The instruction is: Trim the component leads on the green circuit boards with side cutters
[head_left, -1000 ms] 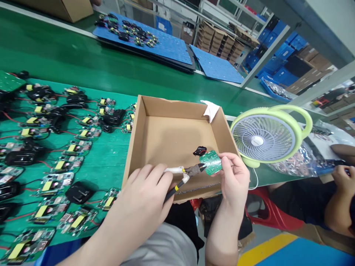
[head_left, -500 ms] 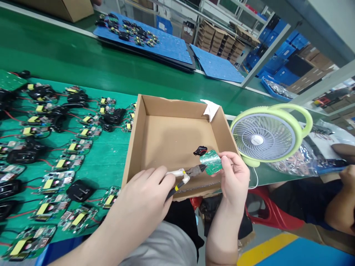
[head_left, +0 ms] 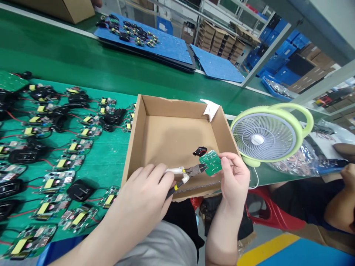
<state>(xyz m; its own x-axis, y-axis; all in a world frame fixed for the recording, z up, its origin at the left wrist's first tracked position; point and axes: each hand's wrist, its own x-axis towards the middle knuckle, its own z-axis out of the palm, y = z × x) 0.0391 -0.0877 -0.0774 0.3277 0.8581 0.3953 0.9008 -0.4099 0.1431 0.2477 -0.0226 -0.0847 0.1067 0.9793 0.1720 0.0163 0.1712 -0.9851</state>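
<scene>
My left hand is closed round the handles of a pair of diagonal cutters. Their jaws point right and meet the left edge of a small green circuit board; whether a lead is between the blades is too small to tell. My right hand pinches that board by its right edge, solder side up, over the front of a cardboard box. A black plug housing hangs on a red wire beside the board's upper left. Dark clippings lie along the box's front.
Several circuit boards wired to black plug housings cover the green mat on the left. A light-green fan stands right of the box. Beyond are blue sheets, one with more boards. Another person's arm is at the far right.
The circuit board has tilted slightly in my right hand, so its solder joints show more clearly. The cutters have stayed at its left edge, with hardly any movement.
</scene>
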